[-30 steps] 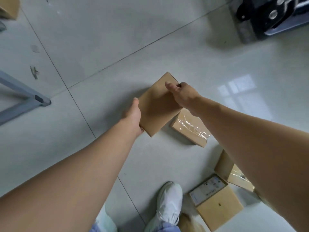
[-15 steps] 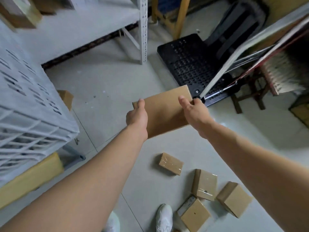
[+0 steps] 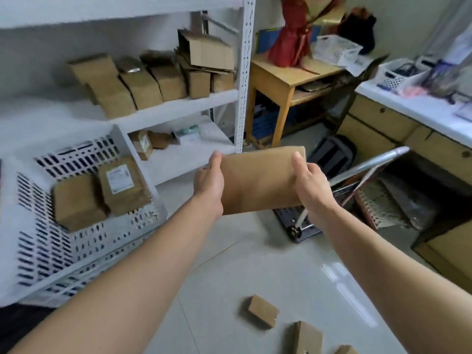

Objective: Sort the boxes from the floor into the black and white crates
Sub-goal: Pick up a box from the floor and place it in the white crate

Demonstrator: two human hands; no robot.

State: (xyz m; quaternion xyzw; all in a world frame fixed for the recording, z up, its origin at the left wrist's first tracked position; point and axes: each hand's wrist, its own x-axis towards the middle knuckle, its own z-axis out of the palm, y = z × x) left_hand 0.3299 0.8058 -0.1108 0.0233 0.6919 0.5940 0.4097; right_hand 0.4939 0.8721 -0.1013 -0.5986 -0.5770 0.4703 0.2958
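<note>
A flat brown cardboard box [image 3: 258,182] is held up in the air between both hands. My left hand [image 3: 208,181] grips its left edge and my right hand [image 3: 310,183] grips its right edge. To the left stands the white slotted crate [image 3: 63,241], with two brown boxes [image 3: 76,200] [image 3: 122,185] inside it. A dark edge at the bottom left may be the black crate [image 3: 15,320]; I cannot tell. More small brown boxes [image 3: 263,314] [image 3: 306,338] lie on the tiled floor near the bottom.
A white metal shelf [image 3: 178,106] behind the crate carries several cardboard boxes. A wooden table [image 3: 281,75] stands at the back, a counter [image 3: 413,108] on the right. A folded black hand cart [image 3: 301,226] lies on the floor past the held box.
Both hands lifted the flat box off the floor and raised it. The view swung up from the floor to the shelf and the white crate.
</note>
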